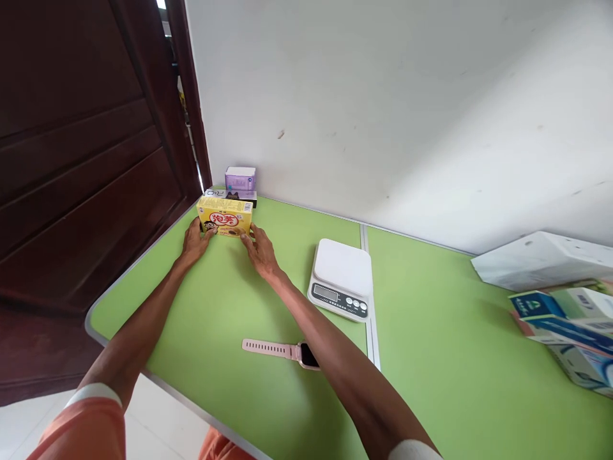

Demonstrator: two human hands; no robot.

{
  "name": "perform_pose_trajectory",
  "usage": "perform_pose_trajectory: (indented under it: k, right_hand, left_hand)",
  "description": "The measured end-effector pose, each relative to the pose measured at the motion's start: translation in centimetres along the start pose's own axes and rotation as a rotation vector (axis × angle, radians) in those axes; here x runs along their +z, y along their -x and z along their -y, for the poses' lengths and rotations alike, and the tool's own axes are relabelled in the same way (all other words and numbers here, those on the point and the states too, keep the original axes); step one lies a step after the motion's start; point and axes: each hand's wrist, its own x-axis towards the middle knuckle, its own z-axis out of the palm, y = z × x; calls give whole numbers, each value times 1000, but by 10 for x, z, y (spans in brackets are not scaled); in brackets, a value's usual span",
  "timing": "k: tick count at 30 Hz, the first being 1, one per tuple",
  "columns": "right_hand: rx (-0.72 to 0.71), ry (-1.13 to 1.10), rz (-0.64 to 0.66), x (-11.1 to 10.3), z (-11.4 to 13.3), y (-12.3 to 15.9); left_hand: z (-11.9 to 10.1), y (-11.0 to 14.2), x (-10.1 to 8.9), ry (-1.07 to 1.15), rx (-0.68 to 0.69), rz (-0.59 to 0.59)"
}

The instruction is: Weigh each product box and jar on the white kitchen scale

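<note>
Seemingly, the step is steadying the yellow 泡芙 carton, upright at about eleven o'clock ahead on the green table; left hand and right hand grip its lower ends, so releasing would call for parting fingers evenly.

The box, yellow with red characters across its front, looks closed from here; it stands upright on a long side, between the left fingers and right fingers.
</note>
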Motion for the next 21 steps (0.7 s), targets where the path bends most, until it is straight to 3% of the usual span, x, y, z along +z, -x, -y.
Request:
perform_pose_trajectory:
  k: [9,16,21]
  right_hand:
    - [13,29,13,7,-11,-20]
    - [124,190,57,13,9,-34]
    - [100,238,102,11,18,-22]
  left_hand:
    - [3,-17,4,-22,6,-3]
    - [-7,-33,8,-116,-58,-82]
    - [-18,-41,7,-216,-63,-107]
